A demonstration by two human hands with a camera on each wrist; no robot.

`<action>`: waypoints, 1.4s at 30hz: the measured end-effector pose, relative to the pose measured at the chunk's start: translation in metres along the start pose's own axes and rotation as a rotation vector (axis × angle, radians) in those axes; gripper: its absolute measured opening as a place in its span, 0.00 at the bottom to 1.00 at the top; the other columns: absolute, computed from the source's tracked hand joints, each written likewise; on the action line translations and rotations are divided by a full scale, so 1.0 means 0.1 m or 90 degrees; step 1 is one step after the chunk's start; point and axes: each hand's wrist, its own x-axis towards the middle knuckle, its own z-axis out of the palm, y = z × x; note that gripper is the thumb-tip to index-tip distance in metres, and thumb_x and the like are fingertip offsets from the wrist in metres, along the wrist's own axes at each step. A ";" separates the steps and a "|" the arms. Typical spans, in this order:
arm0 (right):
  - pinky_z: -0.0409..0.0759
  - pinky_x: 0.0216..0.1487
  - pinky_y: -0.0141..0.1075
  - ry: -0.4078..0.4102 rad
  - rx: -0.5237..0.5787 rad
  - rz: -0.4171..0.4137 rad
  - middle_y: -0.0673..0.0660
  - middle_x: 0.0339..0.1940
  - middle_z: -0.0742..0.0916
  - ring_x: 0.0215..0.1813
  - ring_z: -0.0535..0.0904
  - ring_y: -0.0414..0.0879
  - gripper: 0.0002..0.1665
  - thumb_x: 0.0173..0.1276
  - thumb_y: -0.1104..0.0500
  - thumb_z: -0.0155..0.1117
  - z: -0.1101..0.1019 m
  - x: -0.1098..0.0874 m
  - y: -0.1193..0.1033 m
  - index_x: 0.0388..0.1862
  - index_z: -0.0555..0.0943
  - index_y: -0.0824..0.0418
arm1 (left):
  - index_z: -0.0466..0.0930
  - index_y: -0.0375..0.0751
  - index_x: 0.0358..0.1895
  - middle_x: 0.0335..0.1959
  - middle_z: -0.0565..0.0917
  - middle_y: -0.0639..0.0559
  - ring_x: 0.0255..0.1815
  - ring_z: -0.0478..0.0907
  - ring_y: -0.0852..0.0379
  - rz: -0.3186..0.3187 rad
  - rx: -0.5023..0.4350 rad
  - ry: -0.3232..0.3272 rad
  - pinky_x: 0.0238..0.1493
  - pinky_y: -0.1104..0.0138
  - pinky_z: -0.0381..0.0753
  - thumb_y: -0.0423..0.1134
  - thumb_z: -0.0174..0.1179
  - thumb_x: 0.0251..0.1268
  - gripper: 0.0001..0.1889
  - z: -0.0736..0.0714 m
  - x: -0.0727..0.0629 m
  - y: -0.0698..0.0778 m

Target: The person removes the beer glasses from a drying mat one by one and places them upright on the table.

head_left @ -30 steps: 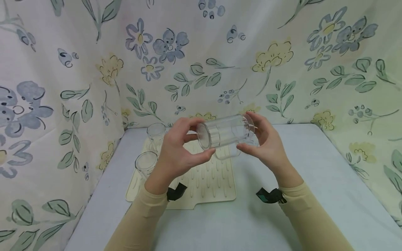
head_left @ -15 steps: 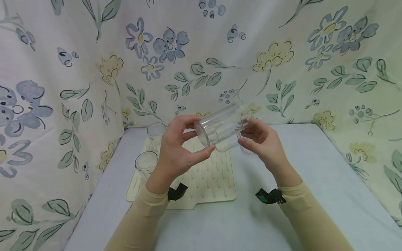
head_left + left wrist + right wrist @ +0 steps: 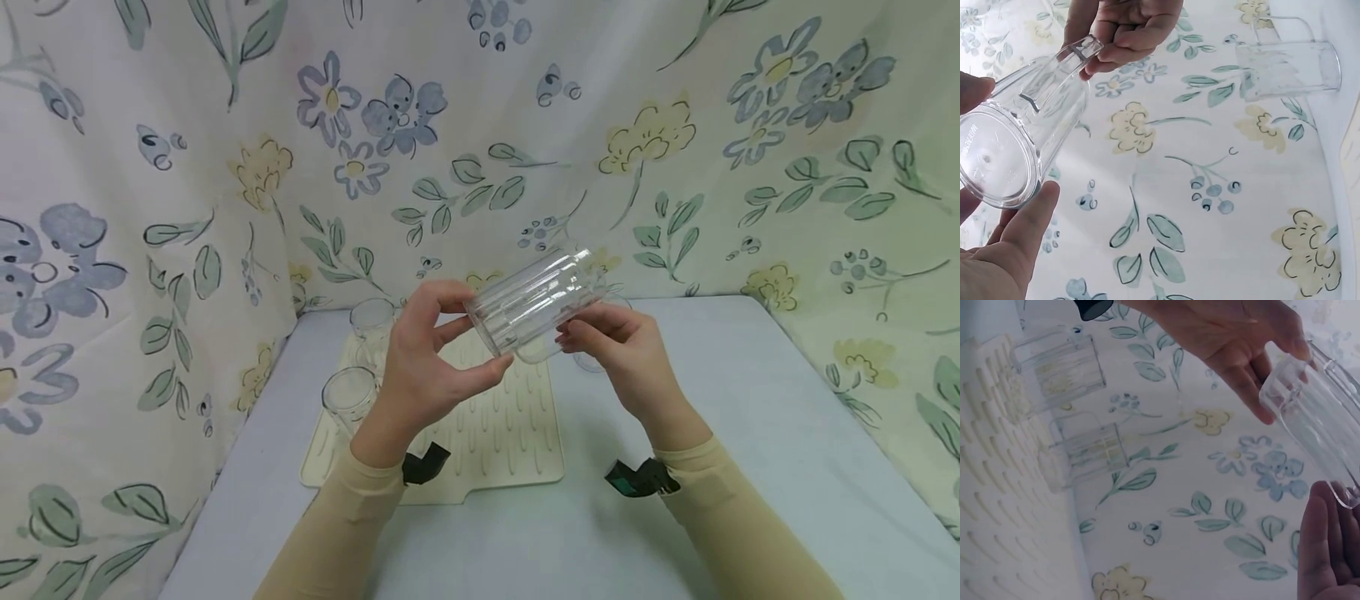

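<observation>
A clear ribbed glass mug [image 3: 532,300] hangs tilted above the table, its base toward the left and its mouth up to the right. My left hand [image 3: 438,358] grips it around the base, thumb below and fingers above; in the left wrist view the round base [image 3: 994,156] faces the camera. My right hand [image 3: 622,350] has its fingers curled at the mug's handle [image 3: 1088,47] and pinches it near its outer end. In the right wrist view, my right fingers [image 3: 1325,537] are close under the mug's lower end.
A cream ribbed drying mat [image 3: 495,442] lies on the white table [image 3: 750,417]. Two glass mugs [image 3: 350,396] [image 3: 372,321] stand on its left side. Another glass mug [image 3: 1297,69] stands behind my right hand. A floral curtain [image 3: 480,125] encloses the back and sides.
The mug has tilted further, its mouth end rising. My right hand has shifted from around the mouth end down to the handle. The left hand keeps its grip on the base.
</observation>
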 end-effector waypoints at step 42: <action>0.94 0.44 0.36 0.129 -0.006 -0.049 0.58 0.44 0.94 0.37 0.92 0.47 0.05 0.75 0.77 0.70 -0.55 -0.07 -0.58 0.46 0.89 0.76 | 0.77 0.43 0.75 0.69 0.82 0.51 0.67 0.84 0.52 -0.071 0.107 -0.070 0.67 0.62 0.89 0.36 0.76 0.70 0.32 -0.28 -0.01 0.07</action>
